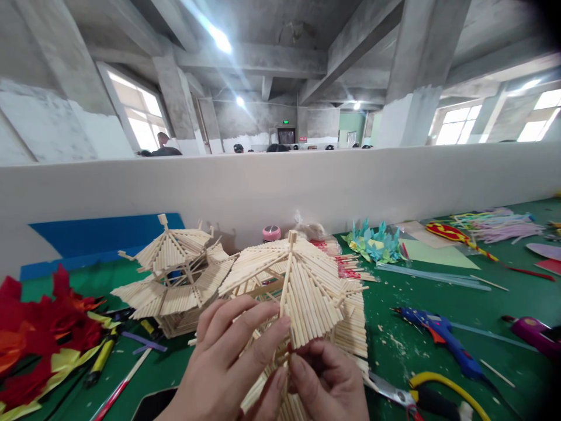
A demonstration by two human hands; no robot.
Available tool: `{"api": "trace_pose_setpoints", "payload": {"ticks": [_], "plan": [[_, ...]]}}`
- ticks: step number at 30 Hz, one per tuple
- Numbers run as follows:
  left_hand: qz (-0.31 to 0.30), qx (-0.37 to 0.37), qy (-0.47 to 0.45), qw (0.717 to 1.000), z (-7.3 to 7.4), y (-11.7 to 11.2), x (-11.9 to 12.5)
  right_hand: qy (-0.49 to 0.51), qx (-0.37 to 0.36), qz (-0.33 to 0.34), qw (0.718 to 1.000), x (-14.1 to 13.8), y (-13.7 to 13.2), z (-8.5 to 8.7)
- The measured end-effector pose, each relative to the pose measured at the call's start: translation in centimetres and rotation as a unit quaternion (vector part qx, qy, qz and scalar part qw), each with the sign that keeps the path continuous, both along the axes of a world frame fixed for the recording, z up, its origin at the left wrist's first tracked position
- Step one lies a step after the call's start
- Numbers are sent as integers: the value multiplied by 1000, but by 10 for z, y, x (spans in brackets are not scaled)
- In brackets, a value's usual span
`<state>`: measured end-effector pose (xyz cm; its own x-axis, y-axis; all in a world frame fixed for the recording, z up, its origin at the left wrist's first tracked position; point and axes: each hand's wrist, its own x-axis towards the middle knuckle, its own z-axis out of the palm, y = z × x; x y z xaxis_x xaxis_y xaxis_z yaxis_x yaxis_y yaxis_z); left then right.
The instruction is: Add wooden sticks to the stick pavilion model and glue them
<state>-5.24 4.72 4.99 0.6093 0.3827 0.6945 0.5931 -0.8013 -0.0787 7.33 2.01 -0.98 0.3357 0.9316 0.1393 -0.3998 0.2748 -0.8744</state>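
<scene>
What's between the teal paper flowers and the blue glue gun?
Head view: long clear rods lie on the green mat between the flowers and glue gun, plus wood crumbs.

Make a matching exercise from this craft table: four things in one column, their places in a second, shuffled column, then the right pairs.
Things
1. stick roof model
2. glue gun
3. red paper cutouts
4. teal paper flowers

Places
A. lying on the green mat, right of the hands
B. at the table's far left edge
C. close to the white partition, at the back
D. gripped by the left hand and right hand

Pairs: 1-D, 2-A, 3-B, 4-C
</scene>
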Motion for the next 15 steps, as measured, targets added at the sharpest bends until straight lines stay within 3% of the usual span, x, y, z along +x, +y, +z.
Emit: {"api": "trace_pose_setpoints", "payload": {"ticks": [7, 15], "plan": [[3, 29, -37, 999, -1, 0, 3, -4, 7, -16, 1000, -1, 1, 1], [2, -19, 15, 1000, 8, -6, 1, -5, 6, -14, 1000, -1, 1, 0]]}}
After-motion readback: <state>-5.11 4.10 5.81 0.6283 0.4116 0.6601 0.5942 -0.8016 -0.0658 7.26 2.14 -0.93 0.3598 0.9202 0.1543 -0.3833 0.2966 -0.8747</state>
